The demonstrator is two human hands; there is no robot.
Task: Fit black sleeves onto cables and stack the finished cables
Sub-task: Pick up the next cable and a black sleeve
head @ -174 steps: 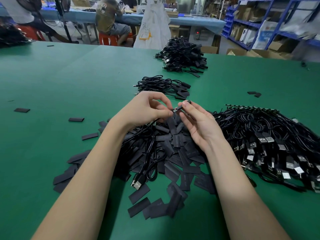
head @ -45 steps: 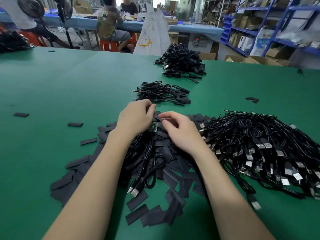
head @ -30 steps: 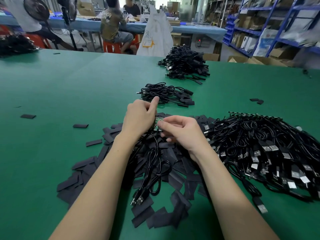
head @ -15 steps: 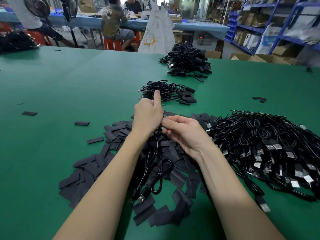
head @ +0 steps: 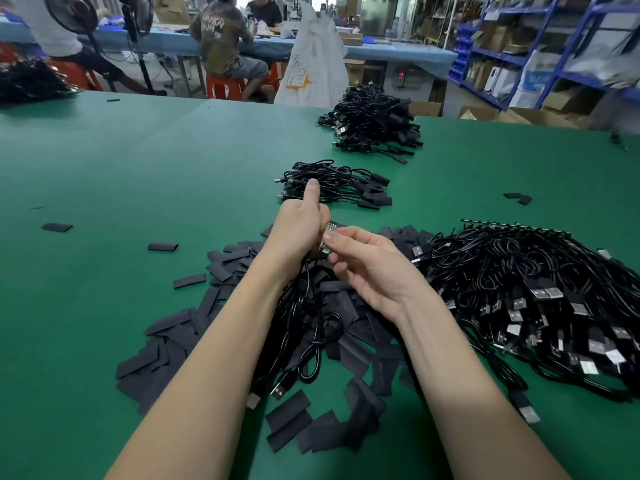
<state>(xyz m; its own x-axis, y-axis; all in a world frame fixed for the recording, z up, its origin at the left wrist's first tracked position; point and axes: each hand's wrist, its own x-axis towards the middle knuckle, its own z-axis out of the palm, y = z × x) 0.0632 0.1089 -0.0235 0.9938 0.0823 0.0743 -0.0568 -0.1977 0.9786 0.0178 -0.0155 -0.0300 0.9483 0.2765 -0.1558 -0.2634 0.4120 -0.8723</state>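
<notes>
Both hands (head: 332,247) round one cable end (head: 328,237) above sleeves (head: 349,327)

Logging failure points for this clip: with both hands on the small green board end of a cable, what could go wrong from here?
The left hand and right hand pinch the small green board above the loose sleeves; it could slip and drop among them. The cable's hanging loop might snag the unsleeved cable pile.
</notes>
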